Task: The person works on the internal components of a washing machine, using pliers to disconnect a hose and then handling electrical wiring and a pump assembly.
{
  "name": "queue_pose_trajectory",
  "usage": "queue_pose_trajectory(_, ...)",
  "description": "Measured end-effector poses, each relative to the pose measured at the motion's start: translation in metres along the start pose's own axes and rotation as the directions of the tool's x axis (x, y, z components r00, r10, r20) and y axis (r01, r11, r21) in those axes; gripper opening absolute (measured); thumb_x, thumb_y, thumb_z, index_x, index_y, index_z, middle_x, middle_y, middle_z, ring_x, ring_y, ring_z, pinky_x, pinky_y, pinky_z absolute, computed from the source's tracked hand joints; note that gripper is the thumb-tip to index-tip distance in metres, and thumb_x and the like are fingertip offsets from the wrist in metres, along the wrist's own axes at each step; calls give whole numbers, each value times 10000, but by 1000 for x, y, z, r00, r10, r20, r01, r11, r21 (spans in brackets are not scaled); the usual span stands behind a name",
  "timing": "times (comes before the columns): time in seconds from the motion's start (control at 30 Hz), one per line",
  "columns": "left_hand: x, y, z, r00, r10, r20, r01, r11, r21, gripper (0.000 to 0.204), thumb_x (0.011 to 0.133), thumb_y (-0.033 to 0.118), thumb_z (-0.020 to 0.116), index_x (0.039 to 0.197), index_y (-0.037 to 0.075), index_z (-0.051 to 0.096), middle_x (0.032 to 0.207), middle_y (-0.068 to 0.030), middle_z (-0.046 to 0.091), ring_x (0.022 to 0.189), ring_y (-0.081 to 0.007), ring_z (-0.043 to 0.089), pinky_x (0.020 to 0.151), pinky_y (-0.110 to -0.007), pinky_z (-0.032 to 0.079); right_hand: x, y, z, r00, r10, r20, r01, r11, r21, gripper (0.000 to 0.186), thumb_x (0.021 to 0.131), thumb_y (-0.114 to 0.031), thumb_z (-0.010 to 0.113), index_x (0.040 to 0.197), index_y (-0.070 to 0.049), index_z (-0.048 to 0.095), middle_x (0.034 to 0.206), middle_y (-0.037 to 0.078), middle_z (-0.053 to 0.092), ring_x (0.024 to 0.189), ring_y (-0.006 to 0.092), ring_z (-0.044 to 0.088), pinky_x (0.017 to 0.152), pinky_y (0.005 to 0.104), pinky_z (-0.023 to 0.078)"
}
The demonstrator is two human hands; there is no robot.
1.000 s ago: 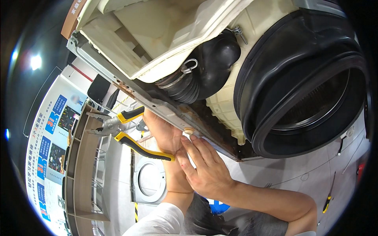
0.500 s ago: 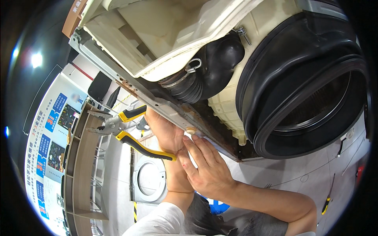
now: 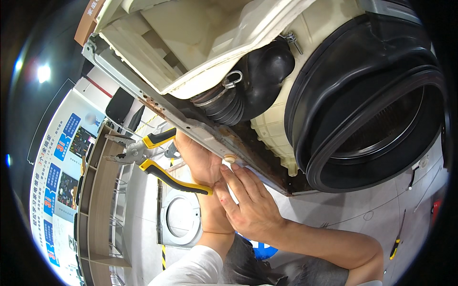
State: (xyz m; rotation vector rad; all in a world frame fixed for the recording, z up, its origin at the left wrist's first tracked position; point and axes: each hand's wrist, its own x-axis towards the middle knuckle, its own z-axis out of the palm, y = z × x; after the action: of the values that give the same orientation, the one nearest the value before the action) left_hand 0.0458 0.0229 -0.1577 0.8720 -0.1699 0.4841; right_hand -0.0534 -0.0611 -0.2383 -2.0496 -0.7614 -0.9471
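My left hand (image 3: 199, 163) is under the washing machine's metal front edge (image 3: 183, 127) with the open yellow-and-black pliers (image 3: 136, 152), its fingertips partly hidden behind the edge. My right hand (image 3: 250, 206) lies across the left one, fingers stretched out, tips at or just below a small round cream fitting (image 3: 230, 158) on that edge; actual contact is unclear. Above are the cream plastic tub (image 3: 267, 128), a black ribbed hose (image 3: 222, 109) with a wire clamp (image 3: 232, 79), and the large black rubber door seal (image 3: 320, 121).
A round grey door ring (image 3: 167, 213) on a panel lies on the floor below. A yellow-handled screwdriver (image 3: 396, 245) is at lower right, a red object (image 3: 436, 206) at the far right. Wooden shelving (image 3: 98, 205) and a printed board (image 3: 43, 200) stand at left.
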Motion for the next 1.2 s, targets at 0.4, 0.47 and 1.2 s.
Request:
queue_pose_trajectory(0.4,0,0,0,1000,-3,26,4,1000,-26,225,988,206,501,987,22,630,888,-54,646,750,-155,620,665,-292,528,-1,0,0,1000,3,16,-3,1000,-7,370,858,-118,610,1208,-5,571,1332,227,482,1280,370,431,1051,460,411)
queue_pose_trajectory(0.47,-1,0,1,1000,-3,10,3,1000,-15,226,989,207,494,979,25,628,877,-57,645,739,-157,620,653,-296,529,-1,0,1,1000,4,16,-4,1000,-11,363,862,-118,608,1205,-5,573,1333,227,482,1283,371,429,1052,461,410)
queue_pose_trajectory(1.2,10,-7,-18,993,51,106,-67,985,157,192,988,180,490,910,44,602,819,-11,599,704,-116,565,612,-263,468,0,1,-3,1000,-10,-1,10,1000,-4,384,832,-126,606,1190,10,592,1298,231,514,1255,380,461,1034,465,424)
